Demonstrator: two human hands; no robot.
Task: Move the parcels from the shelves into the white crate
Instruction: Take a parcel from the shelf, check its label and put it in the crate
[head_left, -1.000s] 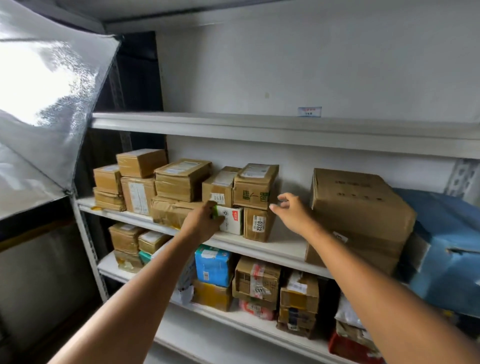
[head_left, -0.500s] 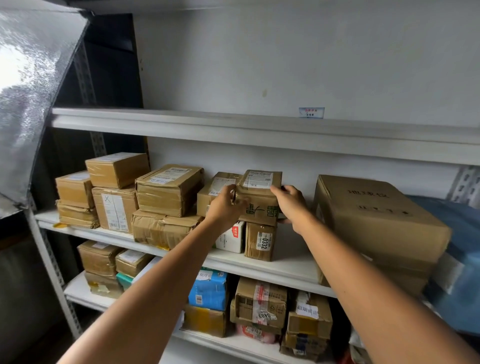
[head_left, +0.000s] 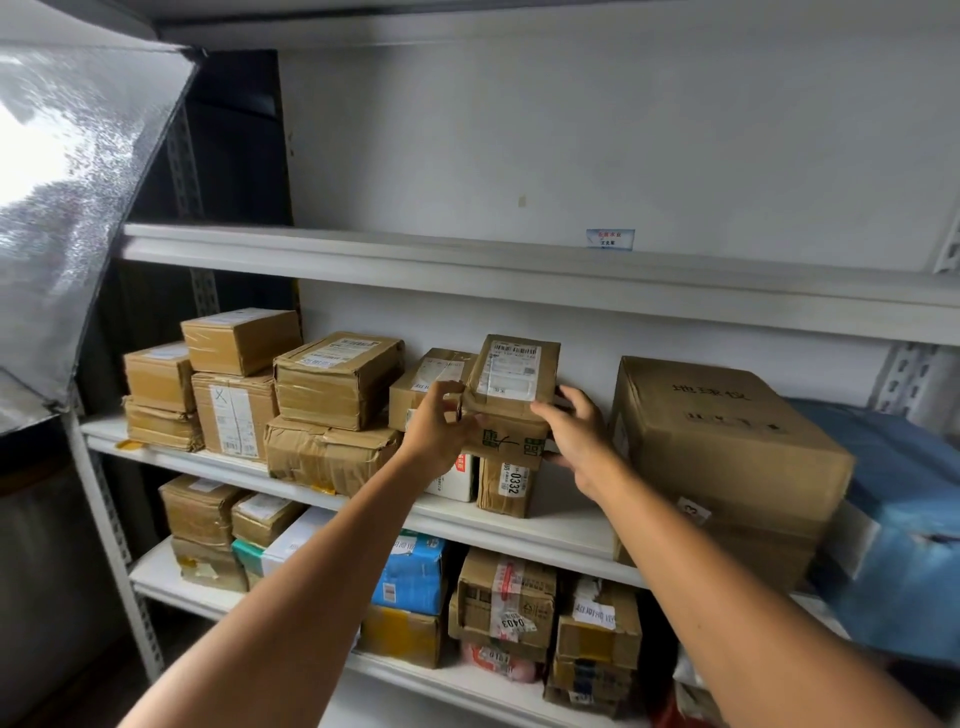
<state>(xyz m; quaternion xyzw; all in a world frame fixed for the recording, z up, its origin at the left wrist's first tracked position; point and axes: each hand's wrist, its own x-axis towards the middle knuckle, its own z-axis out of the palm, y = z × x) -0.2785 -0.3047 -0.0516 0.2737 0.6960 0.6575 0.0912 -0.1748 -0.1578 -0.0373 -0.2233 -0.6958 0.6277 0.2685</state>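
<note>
A brown parcel (head_left: 511, 387) is gripped at its sides by the left hand (head_left: 436, 434) and the right hand (head_left: 579, 441). It is held tilted above the middle shelf (head_left: 561, 530).

A single view – the wide-angle head camera faces forward at the white shelving unit (head_left: 111, 525) from close by, looking slightly down onto its middle shelf (head_left: 561, 525) (lines bend near the edges).

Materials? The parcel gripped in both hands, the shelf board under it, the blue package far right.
Held parcel: brown cardboard, matte, wrapped in glossy clear tape, white paper label. Shelf board: smooth white, probably painted metal given the perforated uprights; laminate possible. Blue package: likely soft plastic film, creased with slight sheen.
</note>
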